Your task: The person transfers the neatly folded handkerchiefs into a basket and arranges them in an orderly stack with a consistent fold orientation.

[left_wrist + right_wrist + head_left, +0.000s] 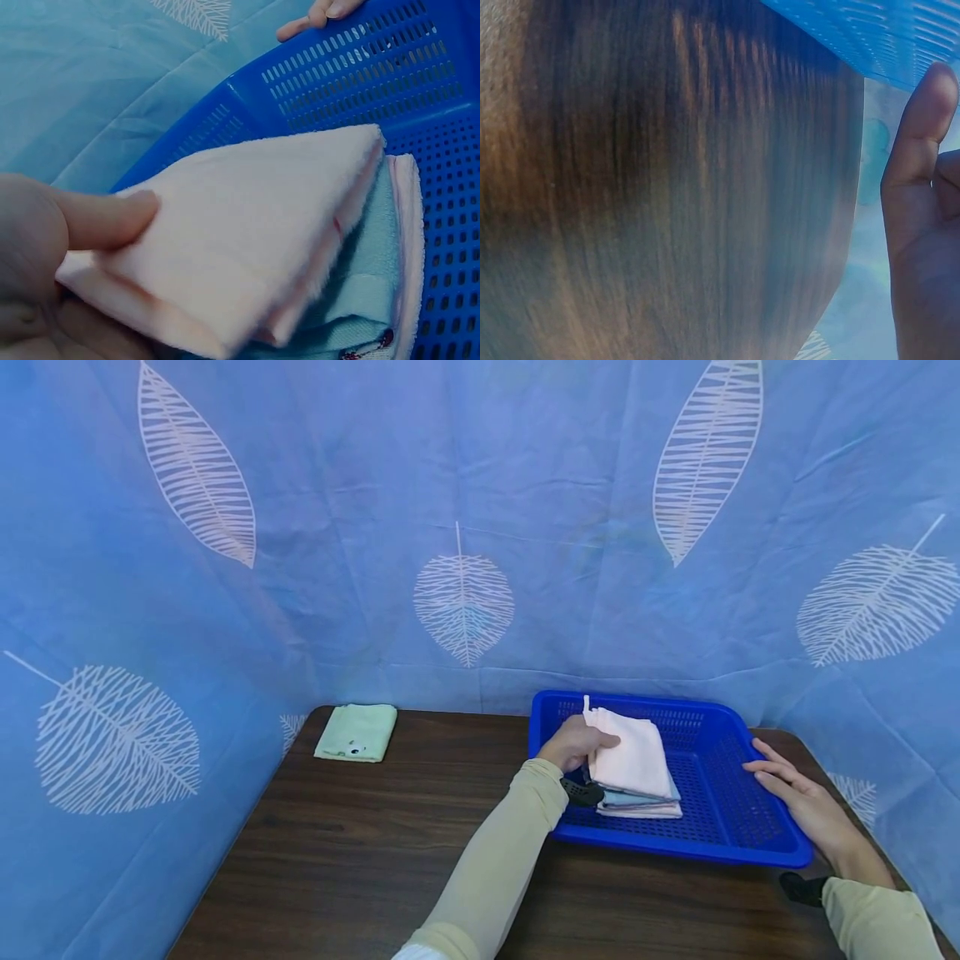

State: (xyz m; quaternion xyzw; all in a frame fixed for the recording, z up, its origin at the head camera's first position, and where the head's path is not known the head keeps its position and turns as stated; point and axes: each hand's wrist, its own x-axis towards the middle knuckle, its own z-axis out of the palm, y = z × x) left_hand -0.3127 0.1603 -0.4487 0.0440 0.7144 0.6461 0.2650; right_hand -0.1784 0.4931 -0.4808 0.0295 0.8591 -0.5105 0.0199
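I see the left hand [576,742] pinching a folded pink towel [632,758] — thumb on top, fingers beneath — at the left wall of the blue basket [723,839]. The towel rests on a stack of folded cloths [643,804] inside the basket, a light blue one directly under it. The right hand [798,793] lies with straight fingers on the basket's right rim, gripping nothing. The basket occupies the table's [360,860] far right corner — a green towel [356,732] sits at the far left corner.

— That pink towel [247,225] looked like soft, fuzzy terry cloth, matt.
— And the basket [720,827] was perforated blue plastic, slightly glossy. The table [360,852] was dark wood grain, smooth; the backdrop [465,485] was thin, creased cloth.
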